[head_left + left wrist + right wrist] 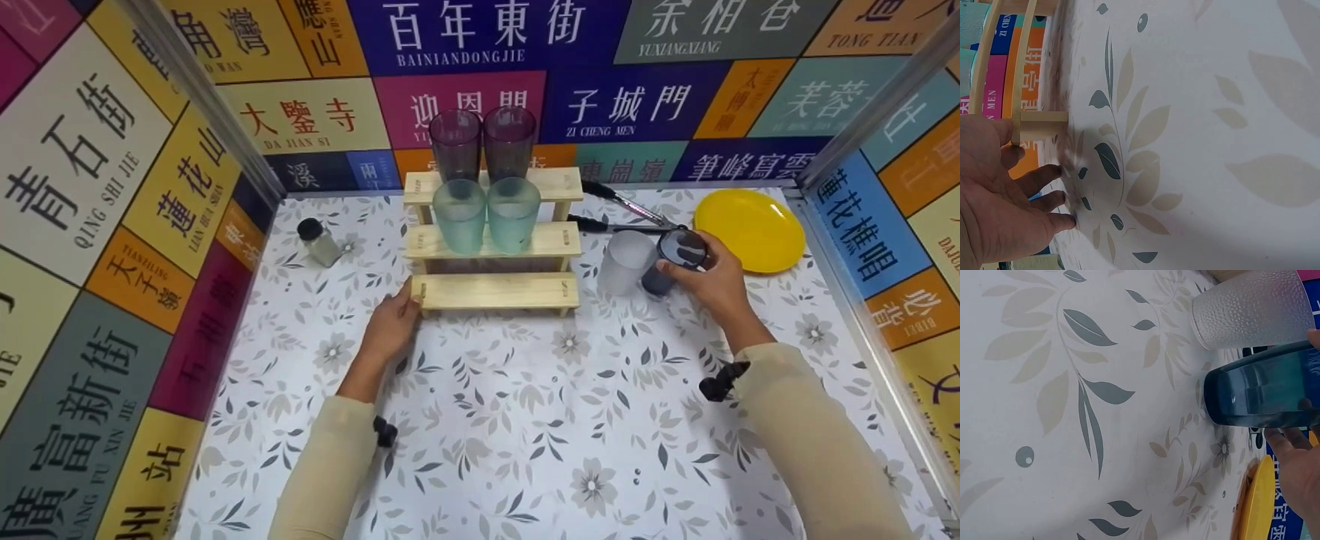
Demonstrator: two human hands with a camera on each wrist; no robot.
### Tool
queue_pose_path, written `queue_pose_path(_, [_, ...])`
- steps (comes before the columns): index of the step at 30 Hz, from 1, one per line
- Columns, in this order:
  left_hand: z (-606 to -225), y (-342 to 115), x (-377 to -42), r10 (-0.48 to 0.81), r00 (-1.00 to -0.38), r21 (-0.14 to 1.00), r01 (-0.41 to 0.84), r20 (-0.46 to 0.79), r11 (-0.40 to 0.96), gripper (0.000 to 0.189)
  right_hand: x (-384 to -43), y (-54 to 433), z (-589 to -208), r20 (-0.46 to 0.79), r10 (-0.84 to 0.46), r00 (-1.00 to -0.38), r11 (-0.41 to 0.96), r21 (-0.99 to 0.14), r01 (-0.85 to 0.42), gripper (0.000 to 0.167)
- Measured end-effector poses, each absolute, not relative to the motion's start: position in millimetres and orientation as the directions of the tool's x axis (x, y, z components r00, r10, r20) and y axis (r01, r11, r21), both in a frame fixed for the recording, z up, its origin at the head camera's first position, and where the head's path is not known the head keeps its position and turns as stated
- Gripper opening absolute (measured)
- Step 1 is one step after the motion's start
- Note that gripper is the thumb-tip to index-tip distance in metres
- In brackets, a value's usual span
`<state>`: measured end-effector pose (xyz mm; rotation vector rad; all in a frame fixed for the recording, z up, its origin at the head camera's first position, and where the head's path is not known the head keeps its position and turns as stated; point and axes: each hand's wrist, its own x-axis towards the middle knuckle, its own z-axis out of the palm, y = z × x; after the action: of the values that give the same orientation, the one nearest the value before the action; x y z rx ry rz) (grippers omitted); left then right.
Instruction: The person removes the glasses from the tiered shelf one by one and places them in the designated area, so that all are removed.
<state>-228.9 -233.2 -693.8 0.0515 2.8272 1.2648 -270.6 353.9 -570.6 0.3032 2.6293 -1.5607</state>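
Observation:
A three-step wooden rack (495, 291) stands on the patterned tabletop. My left hand (393, 321) pinches the left end of its lowest step between thumb and forefinger; in the left wrist view the other fingers of the left hand (1016, 191) spread below the plank (1016, 84). Two frosted green cups (460, 217) sit on the middle step, and two purple cups (456, 142) on the top one. To the rack's right, my right hand (709, 281) grips a dark blue cup (1258, 391) near its rim. Beside it stands a clear textured cup (1252, 309).
A yellow plate (750, 230) lies at the back right. Black-handled utensils (626, 202) lie behind the clear cup, partly hidden. On the left stands a small jar with a black lid (319, 241). Printed walls (480, 45) enclose the back and sides.

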Motion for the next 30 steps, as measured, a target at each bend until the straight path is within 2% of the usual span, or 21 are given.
queue_pose_path(14, [-697.3,-233.9,-230.6,0.063,-0.998,0.736,0.041,-0.003,0.676,0.075,-272.1,358.5,-572.0,-0.172,0.102,-0.98,0.496,-0.845,0.2,0.104])
queue_pose_path(20, [-673.4,-227.8,-221.2,0.063,-0.997,0.758,0.015,-0.034,0.651,0.07,-272.2,359.1,-571.5,-0.151,0.084,-0.985,0.495,-0.852,0.172,0.102])
queue_pose_path(24, [-667.7,-226.0,-218.8,0.047,-0.996,0.769,-0.029,-0.077,0.639,0.075,-272.7,358.9,-571.2,-0.121,0.065,-0.991,0.48,-0.866,0.137,0.098])
queue_pose_path(25, [-675.8,-227.4,-222.8,0.035,-0.996,0.765,-0.044,-0.086,0.642,0.078,-273.1,359.3,-571.3,-0.117,0.062,-0.991,0.476,-0.869,0.132,0.098])
queue_pose_path(30, [-685.1,-230.9,-226.3,0.033,-0.996,0.761,-0.044,-0.086,0.647,0.085,-271.5,358.3,-567.4,-0.113,0.053,-0.992,0.466,-0.876,0.125,0.106])
